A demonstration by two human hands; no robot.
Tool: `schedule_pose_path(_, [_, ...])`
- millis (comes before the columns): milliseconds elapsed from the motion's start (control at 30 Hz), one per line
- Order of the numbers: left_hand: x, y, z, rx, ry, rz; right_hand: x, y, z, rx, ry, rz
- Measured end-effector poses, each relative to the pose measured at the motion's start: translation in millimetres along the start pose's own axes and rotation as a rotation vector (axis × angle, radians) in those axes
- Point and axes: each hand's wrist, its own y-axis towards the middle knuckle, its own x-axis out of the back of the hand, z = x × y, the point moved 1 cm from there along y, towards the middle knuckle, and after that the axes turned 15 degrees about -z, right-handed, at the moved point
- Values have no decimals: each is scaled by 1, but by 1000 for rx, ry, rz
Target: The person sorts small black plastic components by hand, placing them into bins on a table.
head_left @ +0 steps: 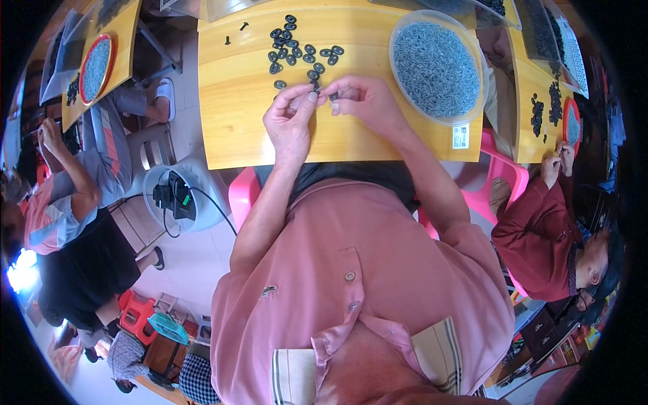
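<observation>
Over the near part of the yellow table point(236, 121), my left hand point(290, 125) pinches a small dark part between thumb and forefinger. Its shape is mostly covered by the fingertips. Close beside it, my right hand point(370, 101) has thumb and forefinger closed around a small dark piece point(333, 96); I cannot make out its kind. Just beyond my fingers lie several black oval pieces with holes point(310, 49), loosely scattered. To the right of my right hand stands a round clear tub point(394, 84) full of small silvery screws point(435, 67).
Two small dark screw-like pieces point(227, 40) lie at the far left of the table. A pink chair point(503, 175) stands to the right. On the left, a bucket point(150, 202) holds a black device with cables. People work at neighbouring tables, with red-rimmed trays point(112, 64).
</observation>
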Motion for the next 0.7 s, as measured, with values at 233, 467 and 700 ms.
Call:
schedule_pose_path(233, [-1,0,2,34,-10,46,7,-2,11,-121,-9,-121])
schedule_pose_path(467, [-4,0,-2,86,83,79,10,1,7,28,-66,-243])
schedule_pose_path(700, [-4,1,-6,123,150,86,12,1,6,-126,111,-137])
